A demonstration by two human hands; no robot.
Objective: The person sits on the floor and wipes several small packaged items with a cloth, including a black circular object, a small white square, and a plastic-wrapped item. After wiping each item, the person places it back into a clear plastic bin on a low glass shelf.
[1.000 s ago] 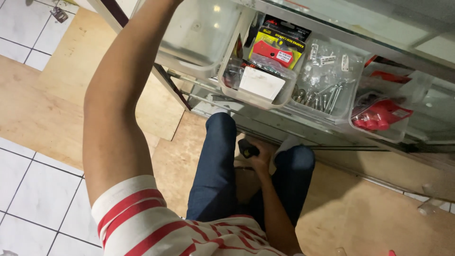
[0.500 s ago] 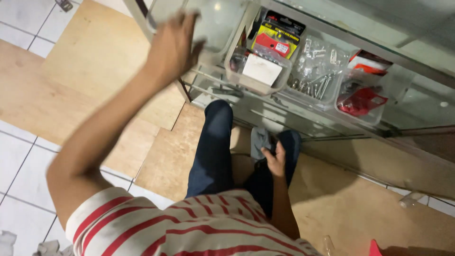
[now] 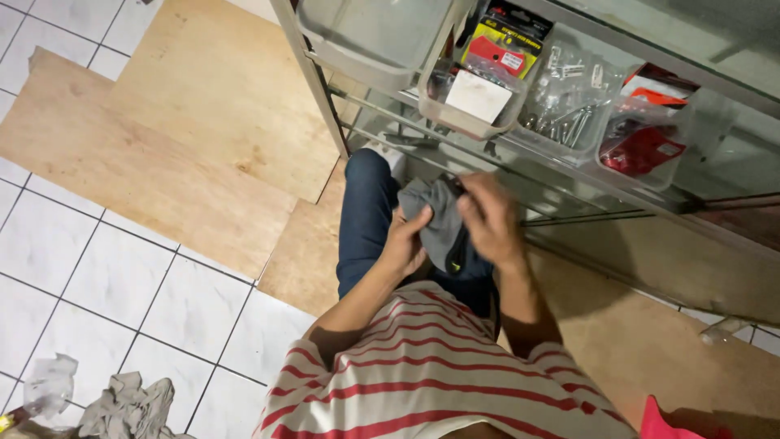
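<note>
A grey cloth pouch (image 3: pixel 439 219) with a dark edge sits between both my hands at waist height, in front of my blue trousers. My left hand (image 3: pixel 406 242) grips its lower left side. My right hand (image 3: pixel 487 218) pinches its upper right part, fingers curled over the fabric. Just beyond my hands stands a glass display shelf (image 3: pixel 487 154) with clear plastic bins.
The bins hold a yellow and red packaged item (image 3: pixel 497 42), a white card (image 3: pixel 478 95), several bolts in bags (image 3: pixel 561 102) and red packages (image 3: pixel 642 146). One bin (image 3: pixel 370 32) at the left looks empty. Plywood sheets (image 3: pixel 187 138) cover white floor tiles. Crumpled rags (image 3: pixel 126 406) lie at the lower left.
My left arm came down from the top-left bin to my waist and took hold of the grey pouch, which my right hand held alone before. The view shifted slightly upward.
</note>
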